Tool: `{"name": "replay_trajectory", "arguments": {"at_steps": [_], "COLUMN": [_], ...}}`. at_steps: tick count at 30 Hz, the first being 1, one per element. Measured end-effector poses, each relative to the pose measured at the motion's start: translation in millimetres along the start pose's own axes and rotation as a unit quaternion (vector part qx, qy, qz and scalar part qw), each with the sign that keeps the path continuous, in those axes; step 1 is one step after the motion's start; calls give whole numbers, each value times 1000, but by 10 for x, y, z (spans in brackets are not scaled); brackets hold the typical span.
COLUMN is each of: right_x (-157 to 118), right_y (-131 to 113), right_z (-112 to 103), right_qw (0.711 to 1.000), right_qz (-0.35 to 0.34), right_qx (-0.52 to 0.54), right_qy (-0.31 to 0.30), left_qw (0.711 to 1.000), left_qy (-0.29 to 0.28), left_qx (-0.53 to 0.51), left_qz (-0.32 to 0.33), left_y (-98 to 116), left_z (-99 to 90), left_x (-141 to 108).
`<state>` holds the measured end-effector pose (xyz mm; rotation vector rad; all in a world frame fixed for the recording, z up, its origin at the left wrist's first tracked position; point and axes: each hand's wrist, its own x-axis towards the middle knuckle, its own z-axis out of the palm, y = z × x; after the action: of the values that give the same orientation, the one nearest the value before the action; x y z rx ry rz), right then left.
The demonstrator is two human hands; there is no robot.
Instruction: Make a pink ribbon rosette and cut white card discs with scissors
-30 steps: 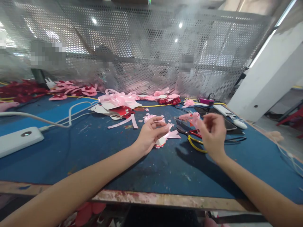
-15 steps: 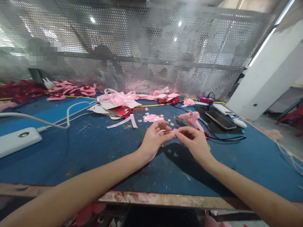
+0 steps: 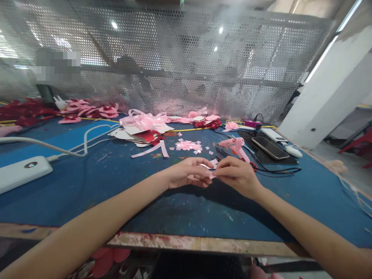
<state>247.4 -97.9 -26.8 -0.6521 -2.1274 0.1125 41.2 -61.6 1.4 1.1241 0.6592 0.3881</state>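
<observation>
Both hands meet above the blue table point(image 3: 162, 209). My left hand point(image 3: 190, 173) has its fingers pressed around a small pale pink piece point(image 3: 211, 175). On the other side of that piece, my right hand point(image 3: 236, 173) pinches it between thumb and fingertips. A whitish card piece point(image 3: 214, 163) shows just behind the fingertips; what supports it is hidden. Beyond the hands lies a heap of small pink squares point(image 3: 188, 145). The pink glue gun point(image 3: 238, 145) rests behind my right hand, beside dark-bladed scissors point(image 3: 221, 152) that are partly covered.
Pink ribbon loops point(image 3: 143, 121) top a stack of cards point(image 3: 136, 135), with cut strips point(image 3: 163, 148) in front. At right lie a phone point(image 3: 270, 147) and a white power bank point(image 3: 272, 135); another device point(image 3: 26, 172) is at left. A perforated metal screen point(image 3: 180, 58) stands behind.
My left hand has turned and come lower, its fingers now stretched toward the right. My right hand has dropped slightly with the pink piece. The whitish card piece shows more clearly.
</observation>
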Motion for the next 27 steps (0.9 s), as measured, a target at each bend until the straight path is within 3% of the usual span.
{"name": "replay_trajectory", "arguments": {"at_steps": [5,8,10,12,14,16,18,22,27], "right_x": [24,36,15,-33,-95,-144,-162,-119,-50], "right_y": [33,140,285,478,684,859,971,957,546], "right_z": [-20,-113,-202,-282,-332,-346,-336,-294,-208], "right_qw": [998,984,950,910,893,897,897,897,915], "right_qz": [-49,-13,55,159,263,359,408,416,370], "right_qx": [-42,-145,-224,-276,-272,-205,-154,-146,-123], "right_qy": [-16,99,208,266,243,156,74,34,100], "left_qw": [1000,999,996,991,987,982,976,961,941], "left_qy": [-8,41,84,120,149,170,192,243,295], "left_qx": [11,6,6,7,12,21,26,25,21], "left_qz": [-3,15,33,51,66,83,103,129,168], "left_y": [-7,-10,-15,-24,-34,-41,-43,-34,-21], "left_z": [-28,-19,-16,-25,-44,-68,-91,-130,-178], "left_x": [19,43,61,78,91,101,111,135,143]}}
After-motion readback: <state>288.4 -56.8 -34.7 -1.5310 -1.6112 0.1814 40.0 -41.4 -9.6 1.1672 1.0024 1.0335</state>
